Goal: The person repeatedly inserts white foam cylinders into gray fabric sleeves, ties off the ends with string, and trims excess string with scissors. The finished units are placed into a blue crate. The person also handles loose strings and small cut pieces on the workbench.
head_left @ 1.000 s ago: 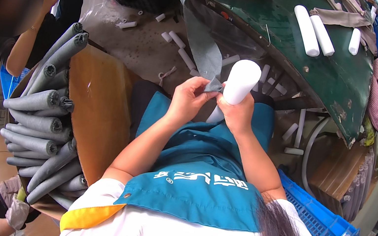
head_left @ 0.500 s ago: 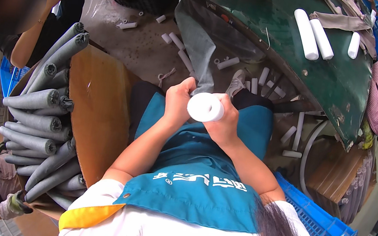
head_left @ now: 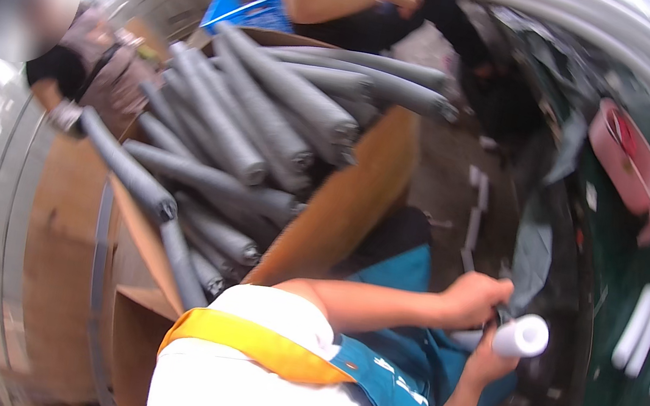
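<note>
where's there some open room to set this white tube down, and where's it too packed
Bare patches: the green table between the pink roll and the loose white tubes, and the brown board beside the pile. Crowded: the grey foam tubes fill the cardboard box; the floor by the knees is littered with scraps.

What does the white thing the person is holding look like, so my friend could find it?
Start at the big pile of long grey foam tubes in the cardboard box, then look right, past the teal apron. Between the left hand and right hand is a short white roll. It is white and stubby; the piled tubes are grey and long.
</note>
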Demonstrator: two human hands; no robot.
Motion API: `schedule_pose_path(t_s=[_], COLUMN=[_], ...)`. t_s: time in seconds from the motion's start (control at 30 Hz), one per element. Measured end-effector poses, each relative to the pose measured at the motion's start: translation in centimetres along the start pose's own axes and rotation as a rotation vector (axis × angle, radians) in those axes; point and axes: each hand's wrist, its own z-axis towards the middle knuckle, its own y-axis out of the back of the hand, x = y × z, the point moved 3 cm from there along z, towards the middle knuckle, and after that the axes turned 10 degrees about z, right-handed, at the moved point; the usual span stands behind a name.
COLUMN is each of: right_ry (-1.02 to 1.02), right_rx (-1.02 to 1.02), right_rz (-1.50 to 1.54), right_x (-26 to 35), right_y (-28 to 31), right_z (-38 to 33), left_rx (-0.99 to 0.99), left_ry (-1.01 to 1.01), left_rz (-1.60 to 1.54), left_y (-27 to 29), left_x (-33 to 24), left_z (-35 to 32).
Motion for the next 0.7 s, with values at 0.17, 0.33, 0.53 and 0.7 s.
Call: schedule_pose_path(t_s=[0.17,0.33,0.53,0.7], right_ry=[0.065,-0.022,0.122,0.029], right_rx=[0.022,0.027,-0.050,-0.042], right_rz=[-0.018,-0.116,-0.276,-0.182], right_x=[0.5,-0.5,-0.4,-1.6], right_y=[0.4,1.3,1.0,2.0], right_z=[0.2,1.5,2.2,4.4], left_rx=[-0.049,0.079,-0.211,0.119], left_ry=[-0.082,0.036,-0.310,0.083], left_rz=[0.012,0.056,0.118,-0.194], left_y=[0.2,0.4,0.5,1.9], left_x=[0.0,-1.2,-2.3,-2.6], left_z=[-0.6,-0.7,-0.6,-0.5])
